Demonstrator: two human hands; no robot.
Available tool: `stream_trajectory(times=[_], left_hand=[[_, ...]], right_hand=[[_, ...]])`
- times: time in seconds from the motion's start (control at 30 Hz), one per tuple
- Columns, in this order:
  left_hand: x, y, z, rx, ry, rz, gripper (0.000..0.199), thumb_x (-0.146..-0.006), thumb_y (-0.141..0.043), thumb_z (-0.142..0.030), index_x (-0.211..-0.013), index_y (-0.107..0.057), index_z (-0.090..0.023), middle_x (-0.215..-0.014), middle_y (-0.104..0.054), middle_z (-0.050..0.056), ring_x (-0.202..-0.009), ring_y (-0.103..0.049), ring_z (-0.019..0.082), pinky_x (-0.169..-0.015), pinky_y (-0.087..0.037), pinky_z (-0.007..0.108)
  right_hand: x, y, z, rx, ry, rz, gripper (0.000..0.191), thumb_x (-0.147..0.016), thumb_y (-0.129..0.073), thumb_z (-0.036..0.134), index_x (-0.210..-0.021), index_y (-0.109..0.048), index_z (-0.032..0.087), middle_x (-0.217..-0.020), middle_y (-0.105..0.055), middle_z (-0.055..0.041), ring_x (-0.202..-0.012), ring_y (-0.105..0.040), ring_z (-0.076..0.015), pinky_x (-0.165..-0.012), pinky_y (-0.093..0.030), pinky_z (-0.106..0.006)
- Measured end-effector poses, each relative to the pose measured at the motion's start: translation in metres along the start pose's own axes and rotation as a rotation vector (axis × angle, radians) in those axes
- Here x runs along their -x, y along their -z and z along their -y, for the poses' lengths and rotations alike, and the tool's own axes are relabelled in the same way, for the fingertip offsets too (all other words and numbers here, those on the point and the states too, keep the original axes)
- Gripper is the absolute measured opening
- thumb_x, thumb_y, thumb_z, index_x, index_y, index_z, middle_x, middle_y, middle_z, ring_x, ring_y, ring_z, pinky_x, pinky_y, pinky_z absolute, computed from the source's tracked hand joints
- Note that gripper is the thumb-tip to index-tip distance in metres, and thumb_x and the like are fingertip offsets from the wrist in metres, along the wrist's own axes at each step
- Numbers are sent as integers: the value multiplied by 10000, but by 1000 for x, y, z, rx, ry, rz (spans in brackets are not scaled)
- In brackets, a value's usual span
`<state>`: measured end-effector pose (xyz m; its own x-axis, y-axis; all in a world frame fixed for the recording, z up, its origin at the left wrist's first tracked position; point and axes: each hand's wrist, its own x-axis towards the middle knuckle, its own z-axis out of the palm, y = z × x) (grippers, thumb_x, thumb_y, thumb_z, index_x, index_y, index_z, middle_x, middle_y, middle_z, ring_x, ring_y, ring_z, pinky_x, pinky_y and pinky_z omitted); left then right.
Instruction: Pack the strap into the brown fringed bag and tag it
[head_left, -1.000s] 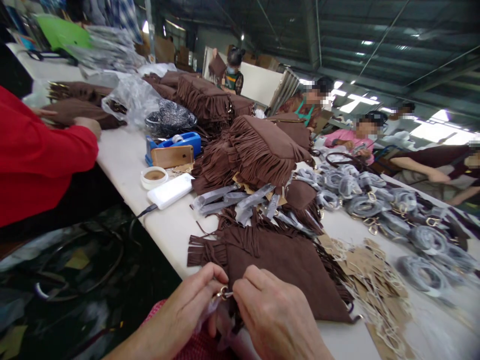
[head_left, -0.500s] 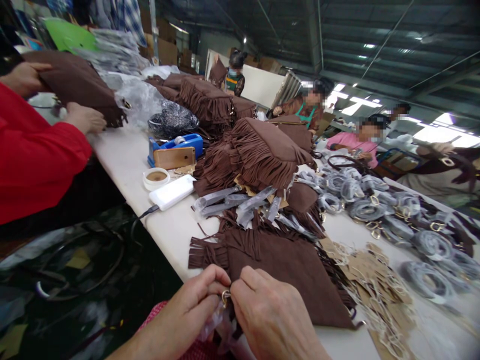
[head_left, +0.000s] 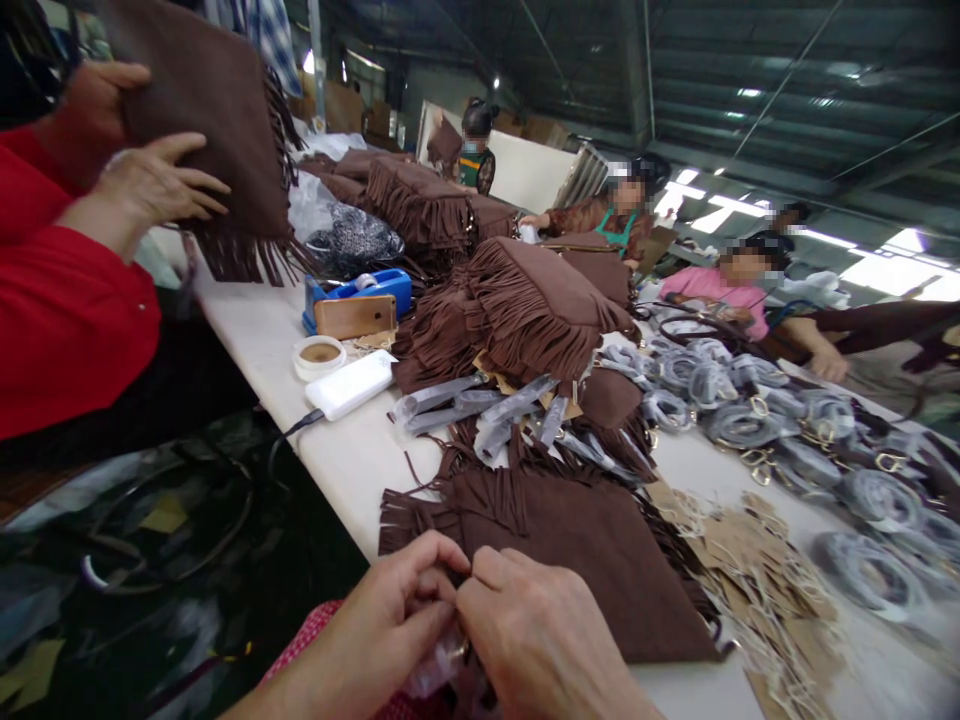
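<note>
A brown fringed bag lies flat on the table just beyond my hands. My left hand is closed at its near edge, thumb and fingers pinched together. Pressed against it, my right hand has its fingers curled in a pinch too. Between and below them show a crumpled clear plastic wrap and a bit of metal. The small part at my fingertips is mostly hidden by the fingers.
Piled fringed bags stand behind, with plastic-wrapped strips before them. Coiled wrapped straps and cardboard tags lie right. A blue tape dispenser, phone and white power bank are left. A red-sleeved person holds a bag.
My hands have drawn closer together, and the gold ring seen between them is now mostly covered. At the left, the red-sleeved person has raised and turned the bag upright.
</note>
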<state>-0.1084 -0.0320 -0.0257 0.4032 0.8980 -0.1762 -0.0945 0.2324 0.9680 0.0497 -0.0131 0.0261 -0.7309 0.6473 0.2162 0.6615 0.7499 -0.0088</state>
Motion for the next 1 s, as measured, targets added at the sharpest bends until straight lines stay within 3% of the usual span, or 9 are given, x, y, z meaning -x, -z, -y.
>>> stream_trajectory(times=[0.1, 0.23, 0.4, 0.57, 0.73, 0.87, 1.0], left_hand=[[0, -1, 2, -51, -5, -27, 123, -877, -518, -286, -943, -549, -186, -654, -592, -35, -533, -515, 96, -482, -355, 177], [2, 5, 7, -489, -155, -202, 168, -901, -460, -203, -1013, -583, -224, -742, -657, -18, -641, -610, 131, -580, -435, 208], [1, 18, 14, -893, -464, -395, 269, -931, -436, -163, -1141, -573, -260, -944, -733, 16, -776, -697, 158, -701, -506, 220], [-3, 22, 4, -972, -660, -490, 282, -915, -418, -105, -1108, -569, -247, -953, -735, 26, -763, -702, 147, -719, -523, 206], [-7, 24, -17, -829, -564, -533, 202, -921, -457, -153, -1076, -539, -255, -808, -698, -26, -644, -666, 111, -633, -507, 172], [-13, 24, -25, -743, -507, -529, 152, -921, -457, -187, -1021, -552, -251, -763, -667, -37, -653, -645, 109, -638, -490, 179], [-17, 23, -25, -558, -387, -485, 181, -926, -417, -260, -1050, -545, -230, -793, -657, -18, -660, -618, 123, -617, -477, 204]], right_hand=[[4, 2, -4, -64, -17, 96, 125, -720, -660, 110, -746, -636, 230, -688, -672, 22, -574, -640, -170, -449, -329, -274], [11, 12, -13, -280, -127, 231, 289, -750, -580, 34, -937, -648, 243, -796, -689, 27, -672, -674, -158, -535, -424, -231], [11, 9, -20, -621, -227, 95, 205, -867, -497, 60, -935, -623, 206, -855, -690, 2, -819, -665, -136, -722, -488, -195], [-6, -7, -16, -645, -294, -18, 229, -918, -435, 75, -895, -639, 177, -805, -649, -19, -743, -644, -142, -663, -485, -216], [-25, -10, -12, -841, -311, 0, 223, -881, -510, 68, -820, -677, 202, -784, -618, 27, -649, -613, -97, -610, -457, -180], [-35, -17, -16, -1031, -390, 27, 198, -778, -558, 38, -698, -663, 187, -675, -586, 54, -567, -573, -80, -563, -426, -165], [-37, -32, -23, -1272, -499, 44, 126, -765, -577, 159, -660, -647, 164, -596, -556, 50, -494, -538, -77, -489, -387, -166]])
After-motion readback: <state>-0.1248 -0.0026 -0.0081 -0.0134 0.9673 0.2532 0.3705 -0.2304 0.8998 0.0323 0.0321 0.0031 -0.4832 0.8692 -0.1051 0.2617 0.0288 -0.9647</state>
